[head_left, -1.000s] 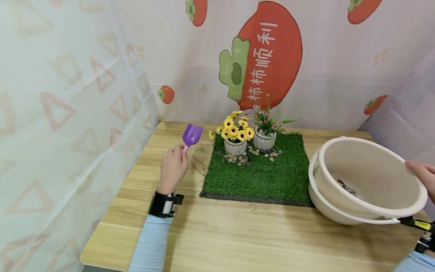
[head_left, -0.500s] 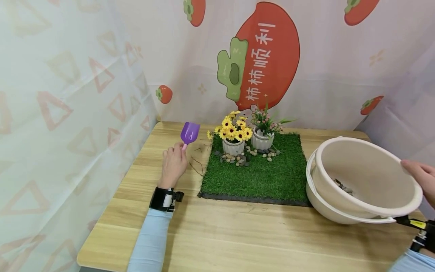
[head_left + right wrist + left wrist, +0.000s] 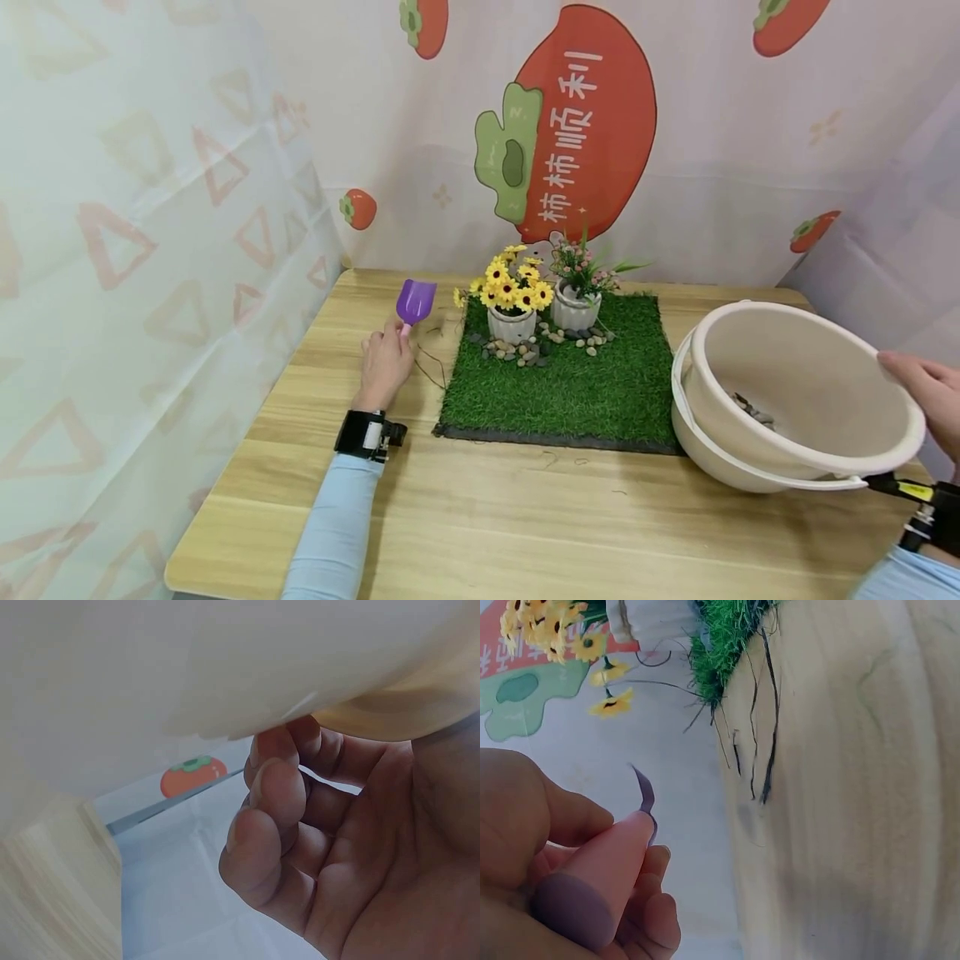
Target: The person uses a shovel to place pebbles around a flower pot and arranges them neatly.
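- Two hands are at work: the left hand [image 3: 385, 362] holds one purple scoop [image 3: 415, 302] by its pink handle, fingers curled round it, over the table to the left of the grass mat [image 3: 570, 392].
- The right hand [image 3: 924, 392] grips the far right rim of the upper basin [image 3: 802, 392], fingers curled under the lip as the right wrist view shows.
- Two cream basins: the upper one sits tilted inside the lower basin [image 3: 712, 462], its mouth tipped toward the mat.
- A small handful of pebbles [image 3: 752, 410] lies low inside the upper basin; too small to count.
- Two little white pots stand side by side at the back of the mat: the sunflower pot [image 3: 512, 323] with yellow blooms, the pink-flower pot [image 3: 575, 312] just to its right.
- Loose stones [image 3: 525, 350] are scattered on the grass in front of both pots.
- A few dark strands [image 3: 433, 367] lie on the wood beside the mat's left edge, near the scoop hand.
- Everything rests on one light wooden table [image 3: 510, 517]; both basins stand at its right end, touching the mat's corner.
- A printed curtain [image 3: 570, 125] with persimmons hangs behind, and a triangle-patterned sheet [image 3: 150, 233] closes the left side.
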Demonstrator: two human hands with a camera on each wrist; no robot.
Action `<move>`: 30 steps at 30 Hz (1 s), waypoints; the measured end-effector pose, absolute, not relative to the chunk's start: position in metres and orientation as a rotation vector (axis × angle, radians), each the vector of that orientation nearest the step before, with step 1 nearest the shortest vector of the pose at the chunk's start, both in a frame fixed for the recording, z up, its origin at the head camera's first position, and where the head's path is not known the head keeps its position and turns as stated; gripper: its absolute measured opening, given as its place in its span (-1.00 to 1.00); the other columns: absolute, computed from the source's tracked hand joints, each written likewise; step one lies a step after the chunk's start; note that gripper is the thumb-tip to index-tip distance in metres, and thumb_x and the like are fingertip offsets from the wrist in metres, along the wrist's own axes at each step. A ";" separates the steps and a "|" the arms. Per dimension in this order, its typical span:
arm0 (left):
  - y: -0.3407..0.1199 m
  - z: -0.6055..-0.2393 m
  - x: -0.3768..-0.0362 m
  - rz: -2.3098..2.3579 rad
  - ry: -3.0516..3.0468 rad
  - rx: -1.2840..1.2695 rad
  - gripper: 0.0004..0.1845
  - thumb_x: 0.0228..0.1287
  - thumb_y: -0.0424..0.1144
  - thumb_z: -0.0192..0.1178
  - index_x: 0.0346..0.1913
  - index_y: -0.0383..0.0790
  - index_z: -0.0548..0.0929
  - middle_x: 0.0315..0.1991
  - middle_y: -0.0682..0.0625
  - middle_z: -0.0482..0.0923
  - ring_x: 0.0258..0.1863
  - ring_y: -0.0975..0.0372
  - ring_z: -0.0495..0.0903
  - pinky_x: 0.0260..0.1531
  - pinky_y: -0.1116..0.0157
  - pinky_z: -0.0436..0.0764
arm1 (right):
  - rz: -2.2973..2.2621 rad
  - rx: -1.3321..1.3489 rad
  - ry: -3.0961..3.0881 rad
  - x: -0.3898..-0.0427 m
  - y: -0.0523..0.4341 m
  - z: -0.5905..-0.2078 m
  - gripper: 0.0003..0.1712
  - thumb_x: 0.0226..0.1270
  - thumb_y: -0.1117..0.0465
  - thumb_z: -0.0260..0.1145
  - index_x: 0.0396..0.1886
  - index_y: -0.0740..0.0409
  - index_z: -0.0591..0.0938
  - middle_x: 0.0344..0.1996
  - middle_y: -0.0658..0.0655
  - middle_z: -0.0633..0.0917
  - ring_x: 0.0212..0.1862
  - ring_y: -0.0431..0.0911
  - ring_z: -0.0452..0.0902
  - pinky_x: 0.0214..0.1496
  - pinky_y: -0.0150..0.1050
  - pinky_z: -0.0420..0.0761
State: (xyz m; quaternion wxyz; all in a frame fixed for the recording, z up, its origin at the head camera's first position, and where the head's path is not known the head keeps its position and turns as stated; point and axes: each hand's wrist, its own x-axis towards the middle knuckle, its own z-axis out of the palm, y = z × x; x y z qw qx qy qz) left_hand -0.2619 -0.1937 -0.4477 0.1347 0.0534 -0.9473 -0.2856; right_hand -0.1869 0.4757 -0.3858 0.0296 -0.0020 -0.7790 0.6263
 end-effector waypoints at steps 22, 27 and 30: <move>-0.205 -0.472 -0.264 -0.801 -2.859 0.157 -0.58 0.56 -0.18 -0.14 0.21 -0.46 0.41 0.00 -0.43 0.56 -0.04 -0.19 0.51 0.07 0.02 0.29 | 1.790 -0.100 -2.482 -0.189 0.474 -0.387 -0.48 0.55 0.21 -0.01 -0.47 -0.49 0.65 -0.70 -0.22 0.68 -0.68 -0.27 0.61 -0.55 -0.50 0.49; -0.207 -0.474 -0.266 -0.812 -2.882 0.156 -0.57 0.57 -0.16 -0.17 0.22 -0.46 0.40 0.04 -0.44 0.53 0.04 -0.21 0.49 0.12 -0.01 0.29 | 1.699 -0.118 -2.532 -0.190 0.475 -0.389 -0.50 0.56 0.18 -0.01 -0.45 -0.57 0.59 -0.69 -0.25 0.66 -0.68 -0.29 0.60 -0.54 -0.52 0.48; -0.208 -0.475 -0.267 -0.811 -2.900 0.155 -0.56 0.58 -0.15 -0.18 0.22 -0.45 0.40 0.05 -0.44 0.52 0.07 -0.21 0.48 0.11 -0.01 0.29 | 1.712 -0.119 -2.523 -0.190 0.475 -0.390 -0.50 0.56 0.18 0.00 -0.44 -0.57 0.60 -0.68 -0.26 0.66 -0.66 -0.30 0.60 -0.54 -0.52 0.48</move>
